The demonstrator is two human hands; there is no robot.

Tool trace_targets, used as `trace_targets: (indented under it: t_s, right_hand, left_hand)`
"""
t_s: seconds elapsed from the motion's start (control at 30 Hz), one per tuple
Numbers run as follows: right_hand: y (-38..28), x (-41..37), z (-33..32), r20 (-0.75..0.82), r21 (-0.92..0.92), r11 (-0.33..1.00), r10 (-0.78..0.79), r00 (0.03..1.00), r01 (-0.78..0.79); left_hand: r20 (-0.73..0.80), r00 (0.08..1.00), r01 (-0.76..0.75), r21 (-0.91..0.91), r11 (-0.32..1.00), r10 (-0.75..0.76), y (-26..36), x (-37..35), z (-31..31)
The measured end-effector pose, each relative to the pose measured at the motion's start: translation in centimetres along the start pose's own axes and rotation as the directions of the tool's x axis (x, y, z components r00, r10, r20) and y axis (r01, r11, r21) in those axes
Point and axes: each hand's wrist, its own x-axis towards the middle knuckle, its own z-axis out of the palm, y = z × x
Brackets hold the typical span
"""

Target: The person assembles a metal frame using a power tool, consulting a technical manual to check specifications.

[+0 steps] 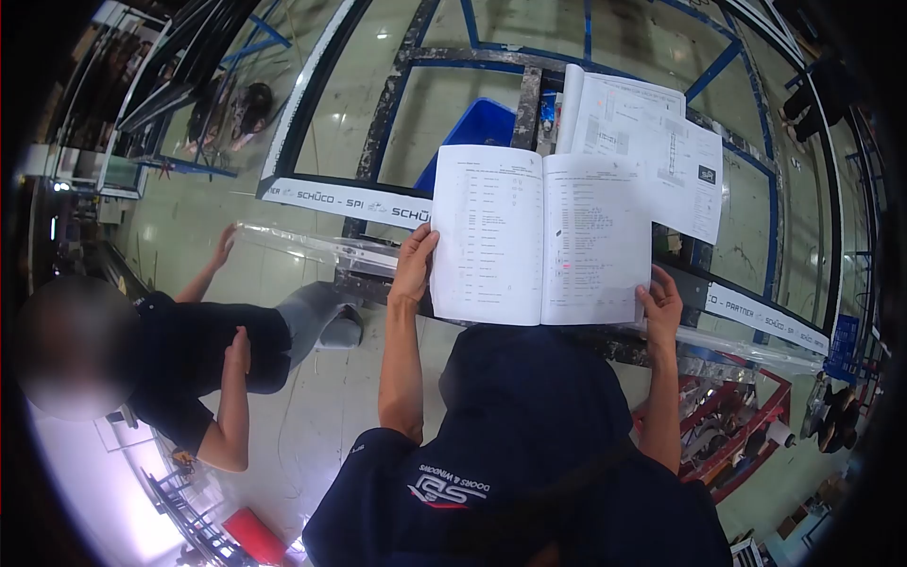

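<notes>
Between the fingers of the left hand [414,263] and right hand [662,304], which pinch its outer edges, lies an open book [489,236], its fold pointing forward.

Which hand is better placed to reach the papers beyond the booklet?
Probably the right hand. It is at the right edge of the booklet, nearer the papers, which lie beyond on that side. The left hand grips the left edge, farther off.
</notes>
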Motion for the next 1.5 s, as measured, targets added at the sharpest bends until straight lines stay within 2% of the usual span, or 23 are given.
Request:
trace_targets:
  t_s: [0.17,0.53,0.57,0.63,0.67,0.7,0.73,0.77,0.8,0.87,0.97,1.1,1.13,1.17,1.3,1.33,1.43,1.5]
  right_hand:
    - [0.9,0.7,0.0,-0.001,-0.004,1.0,-0.016,1.0,0.016]
    - [2.5,1.1,0.2,-0.087,-0.101,0.995,-0.025,0.996,0.016]
    - [2.2,0.8,0.5,-0.151,-0.28,0.958,-0.109,0.982,0.063]
    - [1.2,0.0,1.9,-0.217,-0.611,0.783,-0.306,0.927,0.116]
    - [0.1,-0.3,3.4,-0.055,-0.844,0.459,-0.59,0.806,0.278]
    - [-1.7,-0.6,6.1,0.114,-0.798,0.418,-0.602,0.79,0.434]
    - [-3.2,-1.3,9.7,0.214,-0.617,0.661,-0.381,0.9,0.426]
    - [-3.3,-1.1,12.8,0.455,-0.479,0.724,-0.279,0.845,0.497]
    - [-4.1,-0.9,16.0,0.661,-0.408,0.561,-0.363,0.657,0.72]
    - [-2.4,0.1,21.2,0.768,-0.456,0.402,-0.273,0.579,0.794]
    - [0.0,1.7,24.5,0.824,-0.51,0.242,-0.138,0.55,0.825]
    - [0.8,1.5,24.1,0.809,-0.508,0.226,-0.205,0.55,0.831]
    - [1.0,1.8,24.1,0.818,-0.489,0.247,-0.202,0.538,0.836]
    - [0.7,1.8,24.1,0.82,-0.496,0.247,-0.181,0.542,0.832]
    - [0.8,1.4,23.4,0.82,-0.46,0.257,-0.244,0.518,0.85]
    - [0.6,1.2,23.6,0.82,-0.447,0.268,-0.259,0.511,0.853]
    - [-0.5,0.6,24.1,0.787,-0.532,0.362,-0.122,0.604,0.766]
    - [-0.3,0.9,24.5,0.786,-0.54,0.35,-0.116,0.607,0.766]
  left_hand:
    - [-0.062,0.998,-0.032,-0.012,0.999,0.031,-0.3,-0.1,0.8]
    - [-0.107,0.994,0.025,0.0,1.0,-0.025,-0.3,-0.4,1.4]
    - [-0.11,0.993,0.036,0.012,0.999,-0.035,-0.3,-0.3,1.5]
    - [-0.149,0.989,-0.002,0.141,0.99,0.023,-0.4,-0.2,2.6]
    - [-0.173,0.983,-0.02,0.206,0.978,0.056,-0.4,-0.2,3.1]
    - [-0.19,0.98,-0.022,0.182,0.983,0.057,-0.7,0.1,3.0]
    - [-0.202,0.978,-0.024,0.162,0.987,0.057,-1.1,0.6,2.7]
    - [-0.209,0.976,-0.024,0.142,0.99,0.054,-1.3,0.9,2.5]
    - [-0.217,0.974,-0.033,0.171,0.985,0.07,-1.1,0.9,2.9]
    - [-0.219,0.972,-0.046,0.171,0.984,0.083,-1.5,0.9,2.6]
    - [-0.226,0.962,-0.086,0.275,0.958,0.151,-2.1,2.1,1.4]
    - [-0.334,0.924,-0.051,0.371,0.927,0.185,-2.2,1.4,2.6]
    - [-0.305,0.907,-0.126,0.461,0.878,0.29,-1.7,1.3,3.0]
    - [-0.351,0.903,-0.062,0.463,0.884,0.247,-0.2,0.6,4.2]
    - [-0.357,0.925,-0.039,0.25,0.968,0.13,-0.2,0.7,4.3]
    - [-0.36,0.925,-0.007,0.304,0.953,0.122,-0.3,0.9,3.9]
    - [-0.324,0.938,-0.009,0.331,0.944,0.123,-0.6,1.2,3.1]
    - [-0.33,0.936,-0.018,0.303,0.953,0.123,-0.9,1.1,3.2]
